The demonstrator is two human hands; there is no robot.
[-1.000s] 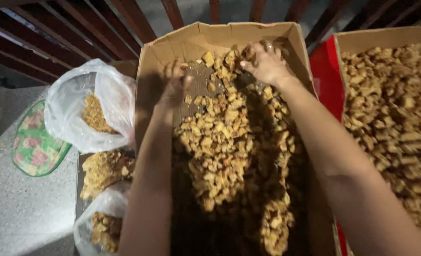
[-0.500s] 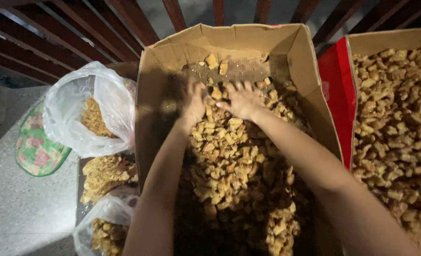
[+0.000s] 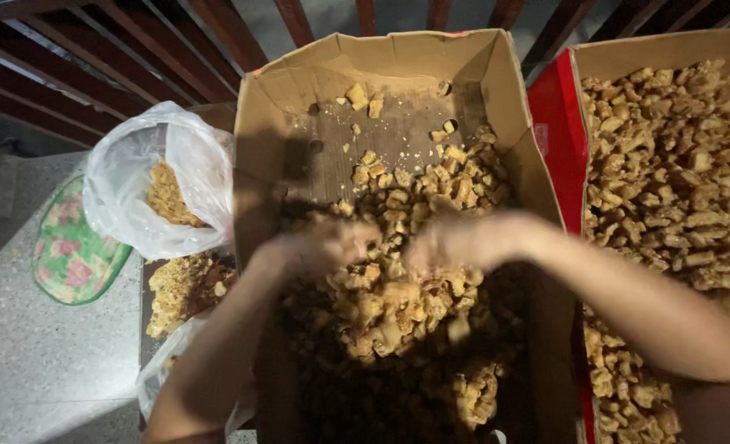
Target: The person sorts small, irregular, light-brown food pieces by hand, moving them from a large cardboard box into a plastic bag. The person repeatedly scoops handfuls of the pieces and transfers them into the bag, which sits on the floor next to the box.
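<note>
While both my hands blur in head view, left hand and right hand sit side by side atop golden chunks mid cardboard box; grip unreadable. Pile lies directly beneath, nearward.

your left hand and right hand sit side by side in the chunks inside the middle box; a second box stands right, an open bag left, a mat beyond it.
</note>
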